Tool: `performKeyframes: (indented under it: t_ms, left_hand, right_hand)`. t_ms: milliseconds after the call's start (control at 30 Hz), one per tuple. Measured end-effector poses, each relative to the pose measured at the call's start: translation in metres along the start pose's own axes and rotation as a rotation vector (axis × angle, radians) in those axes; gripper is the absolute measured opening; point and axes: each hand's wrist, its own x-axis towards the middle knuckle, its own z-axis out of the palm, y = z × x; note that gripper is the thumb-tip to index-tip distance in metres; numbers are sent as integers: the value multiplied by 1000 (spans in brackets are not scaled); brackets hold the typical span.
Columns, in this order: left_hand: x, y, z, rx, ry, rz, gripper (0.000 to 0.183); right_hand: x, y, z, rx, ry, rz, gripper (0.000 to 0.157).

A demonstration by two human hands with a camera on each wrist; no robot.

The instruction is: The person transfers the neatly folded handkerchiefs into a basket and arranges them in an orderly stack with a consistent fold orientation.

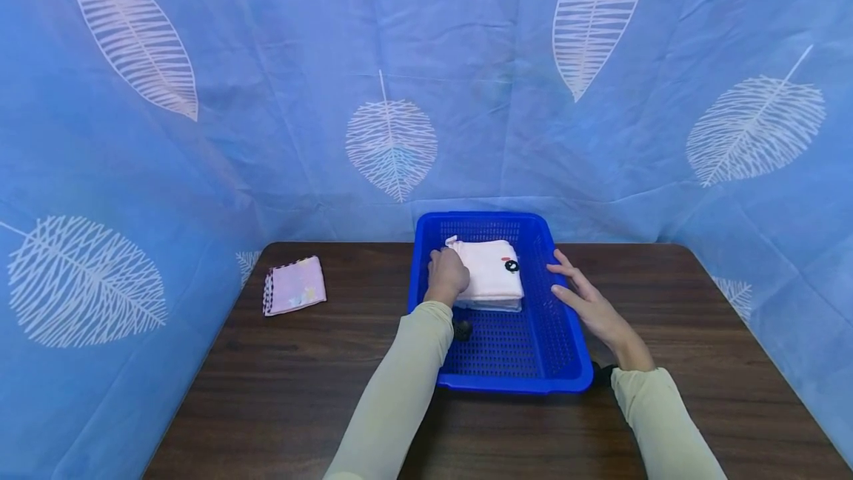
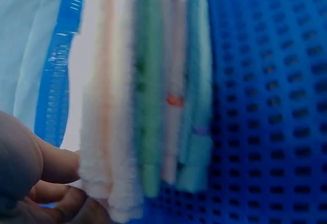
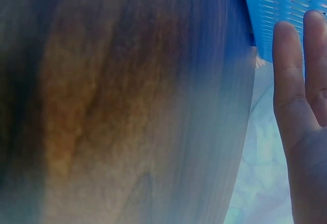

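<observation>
A blue plastic basket (image 1: 513,384) stands on the brown table, with a stack of folded towels in its far half. On top lies a pale pink towel (image 1: 489,269) with a small black design. The left wrist view shows the layers from the side, among them a green towel (image 2: 148,91) and a teal towel (image 2: 196,106). My left hand (image 1: 448,272) is at the stack's left side, its thumb and curled fingers pinching the pale pink towel's edge. Beside the basket's right rim, my right hand (image 1: 589,306) has its fingers extended and holds nothing.
A folded pinkish-lilac cloth (image 1: 296,286) with a checkered edge lies at the table's far left. Behind the brown wooden table (image 1: 320,376) hangs a blue curtain (image 1: 466,147) with white leaf prints, which also runs along both sides.
</observation>
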Motion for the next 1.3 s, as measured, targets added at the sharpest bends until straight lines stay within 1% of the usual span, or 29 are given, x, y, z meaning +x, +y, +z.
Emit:
performKeyframes:
  t_ms: [167, 233, 300, 467, 633, 833, 900, 1000, 1167, 1233, 1300]
  left_hand:
    - [-2, 0, 3, 150, 19, 35, 38]
    - [-2, 0, 4, 186, 7, 41, 37]
    - [-2, 0, 4, 201, -3, 39, 37]
    - [-1, -1, 3, 200, -20, 32, 37]
    - [1, -2, 3, 179, -9, 16, 40]
    - [-2, 6, 3, 160, -9, -1, 53]
    - [-2, 7, 3, 149, 0, 5, 55]
    - [-5, 6, -1, 147, 34, 34, 49]
    - [-10, 7, -13, 168, 65, 119, 44]
    - [-11, 9, -17, 171, 78, 137, 44]
    - [-12, 12, -20, 160, 82, 140, 47]
  right_hand:
    - [0, -2, -1, 4, 1, 6, 52]
    - [0, -3, 0, 3, 1, 2, 52]
    - [0, -4, 0, 4, 3, -2, 52]
    - [1, -5, 2, 13, 2, -15, 51]
    - [3, -7, 3, 21, -12, -31, 51]
    - [-2, -8, -3, 8, -14, 2, 52]
    - [-3, -7, -4, 2, -16, 2, 52]
    - [-1, -6, -3, -4, -25, -11, 52]
    - [-2, -5, -3, -24, -25, -20, 52]
    - [-3, -4, -2, -22, -23, -23, 51]
    - [-3, -4, -2, -22, -25, -20, 51]
